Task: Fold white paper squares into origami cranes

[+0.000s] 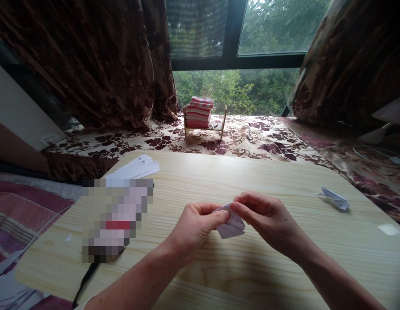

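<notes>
Head view, components listed from largest to smallest. Two floral curtains [112, 64] frame the window [273, 28] and hang drawn apart, which presumably serves to admit daylight over the work area. Patterned fabric [264, 133] covers the ledge below. Adjoining the ledge, a pale wood-grain desk [267, 267] carries the paper; its middle holds only the work in hand, an arrangement that likely gives both forearms room. On the ledge, a small wooden rack [223, 122] supports a stack of striped cloths [199, 113], probably to keep the pile upright. A pixelated object [119, 215] lies on the left part of the desk; its identity cannot be determined.

Left hand [200, 226]: grasping, thumb on top of the folded paper [230, 230], apparently to stabilise it. Right hand [267, 215]: thumb and fingers pinched at the upper edge of the same paper, apparently for fine control. The folded paper is located between the hands, above the near-middle part of the desk. White paper strips [135, 167] lie at the far left edge, perhaps to stay out of the way. A second folded paper piece [335, 199] rests near the right edge, well apart from the hands. Just beyond it, nearer the corner, lies a white scrap [389, 229].
</notes>
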`<state>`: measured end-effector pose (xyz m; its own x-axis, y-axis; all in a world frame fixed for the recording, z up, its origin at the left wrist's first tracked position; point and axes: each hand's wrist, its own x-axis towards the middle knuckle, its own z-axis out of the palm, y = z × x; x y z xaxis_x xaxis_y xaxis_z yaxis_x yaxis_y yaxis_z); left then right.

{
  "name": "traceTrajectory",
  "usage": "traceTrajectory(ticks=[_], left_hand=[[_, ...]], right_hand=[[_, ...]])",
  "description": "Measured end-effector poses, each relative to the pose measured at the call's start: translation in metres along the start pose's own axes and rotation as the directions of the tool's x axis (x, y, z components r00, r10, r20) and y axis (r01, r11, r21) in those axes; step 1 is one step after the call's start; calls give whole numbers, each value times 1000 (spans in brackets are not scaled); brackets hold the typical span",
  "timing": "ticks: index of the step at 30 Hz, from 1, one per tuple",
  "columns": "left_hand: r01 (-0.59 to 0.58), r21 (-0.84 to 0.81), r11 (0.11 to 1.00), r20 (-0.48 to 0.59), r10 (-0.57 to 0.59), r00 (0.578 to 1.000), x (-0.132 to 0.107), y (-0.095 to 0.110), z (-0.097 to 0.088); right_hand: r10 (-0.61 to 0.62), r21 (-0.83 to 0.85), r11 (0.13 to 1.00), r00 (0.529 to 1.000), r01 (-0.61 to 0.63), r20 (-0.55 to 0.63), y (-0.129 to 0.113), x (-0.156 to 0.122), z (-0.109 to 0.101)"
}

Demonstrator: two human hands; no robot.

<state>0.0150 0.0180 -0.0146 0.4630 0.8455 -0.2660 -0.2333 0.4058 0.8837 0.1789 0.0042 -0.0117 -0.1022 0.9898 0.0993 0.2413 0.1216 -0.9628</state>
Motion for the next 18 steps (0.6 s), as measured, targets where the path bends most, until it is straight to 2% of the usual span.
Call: traceTrajectory(ticks=[6,13,18], left_hand=[[-41,175,984,-9,43,999,0,3,3],[-70,136,988,-36,76,996,-1,2,4],[-117,153,981,-56,127,990,-3,3,6]], right_hand=[[21,24,999,1000,-21,2,0,-1,0],[20,50,998,996,-25,90,2,-1,1],[-76,-80,994,997,78,30,4,-5,7]])
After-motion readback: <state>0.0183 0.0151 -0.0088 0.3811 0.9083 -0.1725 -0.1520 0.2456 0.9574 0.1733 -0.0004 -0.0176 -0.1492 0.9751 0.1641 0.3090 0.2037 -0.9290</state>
